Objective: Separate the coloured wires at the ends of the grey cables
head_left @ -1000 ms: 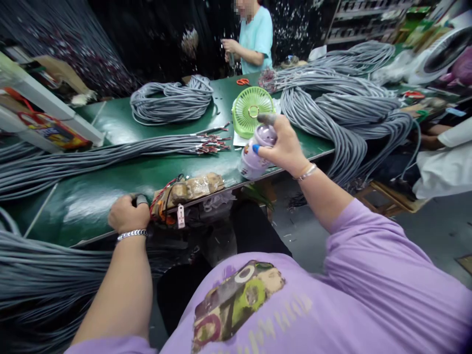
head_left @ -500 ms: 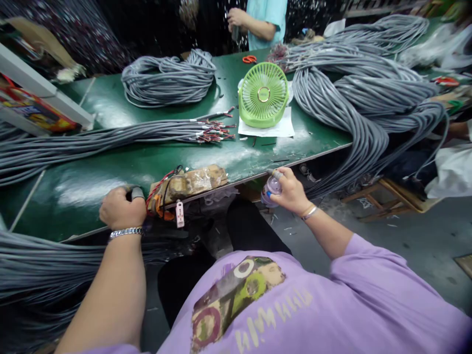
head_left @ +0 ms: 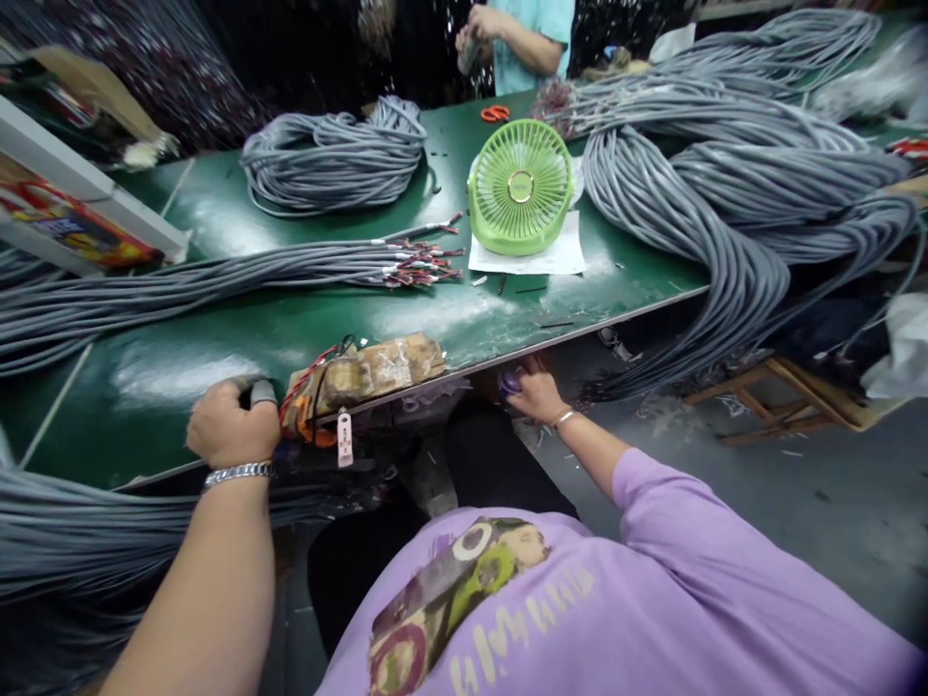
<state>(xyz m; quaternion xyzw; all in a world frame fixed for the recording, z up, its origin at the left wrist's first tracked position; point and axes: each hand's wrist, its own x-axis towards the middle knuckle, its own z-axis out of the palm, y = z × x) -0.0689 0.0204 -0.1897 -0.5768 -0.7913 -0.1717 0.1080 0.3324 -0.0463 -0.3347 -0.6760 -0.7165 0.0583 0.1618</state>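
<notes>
My left hand (head_left: 230, 425) rests on the front edge of the green table (head_left: 290, 319), fingers curled, with grey coverings on the thumb and a finger. Whatever it may hold is hidden. Just right of it lies a taped wooden block (head_left: 388, 370) with red and black wires and a pale tag (head_left: 344, 440) hanging off the edge. My right hand (head_left: 535, 391) is closed around a translucent purple bottle (head_left: 508, 384), low by the table's front edge. Most of that bottle is hidden by the hand and the edge.
A green fan (head_left: 520, 188) stands on white paper. Grey cables with stripped ends (head_left: 290, 266) lie at left; a coil (head_left: 333, 159) sits behind. A large cable pile (head_left: 790, 184) drapes over the edge near a wooden stool (head_left: 790, 396). A person's hands (head_left: 482, 29) work across the table.
My right hand has moved left and inward with the purple bottle, which now shows less beside the table edge. My left hand stays in place. The view has shifted slightly.
</notes>
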